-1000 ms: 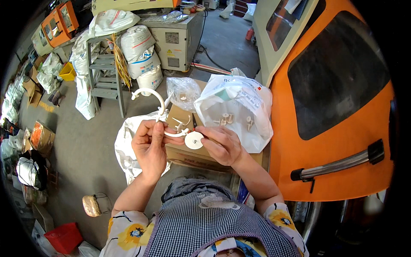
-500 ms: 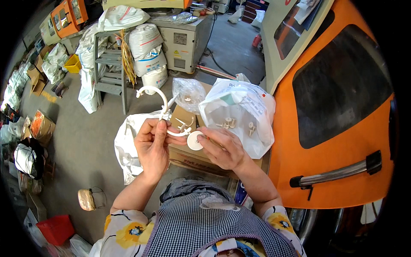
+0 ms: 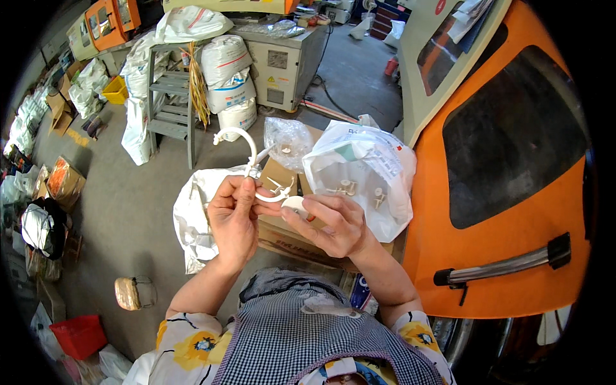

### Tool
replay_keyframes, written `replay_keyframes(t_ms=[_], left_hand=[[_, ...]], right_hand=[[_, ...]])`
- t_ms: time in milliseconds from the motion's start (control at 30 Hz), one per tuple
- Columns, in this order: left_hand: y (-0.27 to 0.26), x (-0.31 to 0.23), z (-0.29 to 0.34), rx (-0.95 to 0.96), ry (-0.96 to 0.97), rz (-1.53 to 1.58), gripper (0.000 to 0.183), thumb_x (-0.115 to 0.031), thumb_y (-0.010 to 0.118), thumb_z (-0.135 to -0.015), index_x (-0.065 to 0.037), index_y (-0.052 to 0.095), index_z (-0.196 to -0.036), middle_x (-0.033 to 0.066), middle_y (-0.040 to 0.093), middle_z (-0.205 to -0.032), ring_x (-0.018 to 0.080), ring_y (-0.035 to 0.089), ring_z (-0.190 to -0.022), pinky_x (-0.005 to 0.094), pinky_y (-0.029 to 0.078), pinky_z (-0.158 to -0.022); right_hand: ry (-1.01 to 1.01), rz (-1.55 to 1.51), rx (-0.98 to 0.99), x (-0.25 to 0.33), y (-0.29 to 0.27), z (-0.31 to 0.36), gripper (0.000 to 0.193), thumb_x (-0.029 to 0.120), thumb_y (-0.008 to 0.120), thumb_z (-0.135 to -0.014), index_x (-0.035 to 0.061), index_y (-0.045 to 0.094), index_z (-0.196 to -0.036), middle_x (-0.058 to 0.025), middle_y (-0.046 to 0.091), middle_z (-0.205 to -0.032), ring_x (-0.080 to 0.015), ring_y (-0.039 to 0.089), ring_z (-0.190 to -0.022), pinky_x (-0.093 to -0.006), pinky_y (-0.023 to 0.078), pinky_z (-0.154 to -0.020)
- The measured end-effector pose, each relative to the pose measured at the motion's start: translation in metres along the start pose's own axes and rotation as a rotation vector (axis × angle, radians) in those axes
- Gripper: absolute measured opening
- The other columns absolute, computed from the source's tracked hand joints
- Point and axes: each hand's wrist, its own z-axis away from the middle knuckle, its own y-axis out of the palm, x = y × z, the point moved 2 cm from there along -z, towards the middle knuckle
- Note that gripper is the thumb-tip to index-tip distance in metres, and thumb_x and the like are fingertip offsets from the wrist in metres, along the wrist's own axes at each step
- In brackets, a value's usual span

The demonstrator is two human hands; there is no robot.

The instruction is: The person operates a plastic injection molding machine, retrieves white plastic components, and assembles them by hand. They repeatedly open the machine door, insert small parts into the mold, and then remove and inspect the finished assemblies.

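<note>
My left hand [image 3: 234,215] pinches a white curved plastic piece [image 3: 239,132], an open ring shape with a knob at its far end. My right hand [image 3: 335,223] holds a white round plastic disc [image 3: 295,205] against the near end of that curve. Fingers partly cover the disc, so how the two parts join is hidden. Just beyond my hands, thin white plastic pieces [image 3: 280,187] lie on a cardboard box [image 3: 301,244]. A white plastic bag [image 3: 359,154] with small white plastic parts [image 3: 378,196] inside stands to the right.
A clear plastic bag [image 3: 289,144] rests at the back of the box. White sacking [image 3: 192,212] hangs at its left. The orange machine door [image 3: 423,276] with a metal handle [image 3: 504,264] closes off the right side. A grey step ladder [image 3: 172,102] and stacked sacks [image 3: 226,58] stand behind.
The disc has tilted, and my right fingers now cover more of it. My left hand keeps its hold on the curved piece. The whole view has shifted slightly.
</note>
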Motion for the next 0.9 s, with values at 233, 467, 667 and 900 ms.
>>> replay_keyframes(t_ms=[233, 467, 667, 900], left_hand=[[-0.002, 0.032, 0.017, 0.017, -0.306, 0.008, 0.012, -0.01, 0.047, -0.093, 0.001, 0.05, -0.093, 0.0109, 0.062, -0.08, 0.0207, 0.066, -0.069, 0.0292, 0.057, -0.062], [-0.025, 0.063, 0.03, -0.114, -0.614, 0.17, 0.015, -0.013, 0.048, -0.093, 0.002, 0.049, -0.095, 0.0121, 0.062, -0.085, 0.0197, 0.066, -0.071, 0.0271, 0.058, -0.063], [-0.034, 0.081, 0.042, -0.081, -0.62, 0.081, 0.016, -0.014, 0.047, -0.094, 0.001, 0.049, -0.096, 0.0127, 0.062, -0.083, 0.0201, 0.065, -0.072, 0.0282, 0.057, -0.065], [-0.092, 0.086, 0.062, 0.814, 0.397, -1.221, 0.034, -0.004, 0.054, -0.073, 0.0, 0.053, -0.107, 0.0164, 0.057, -0.1, 0.0326, 0.059, -0.084, 0.0356, 0.05, -0.064]], right_hand=[[1.049, -0.695, -0.222, 0.0, 0.006, 0.028, 0.015, 0.005, 0.053, -0.089, 0.0024, 0.06, -0.102, -0.0052, 0.058, -0.079, -0.0102, 0.056, -0.054, -0.022, 0.044, -0.045], [0.832, -0.63, 0.302, 0.004, 0.0, 0.051, 0.041, -0.001, 0.064, -0.077, -0.0005, 0.055, -0.116, -0.012, 0.056, -0.091, -0.0203, 0.06, -0.075, -0.0256, 0.051, -0.062], [0.781, -0.411, 0.326, 0.011, 0.007, 0.074, 0.01, 0.004, 0.062, -0.079, -0.0017, 0.058, -0.085, -0.0101, 0.055, -0.074, -0.0208, 0.054, -0.056, -0.0296, 0.043, -0.048], [1.969, -1.075, 0.091, 0.016, 0.049, 0.168, 0.035, 0.025, 0.048, -0.09, 0.0003, 0.054, -0.066, -0.0016, 0.043, -0.048, -0.0099, 0.04, -0.038, -0.025, 0.027, -0.036]])
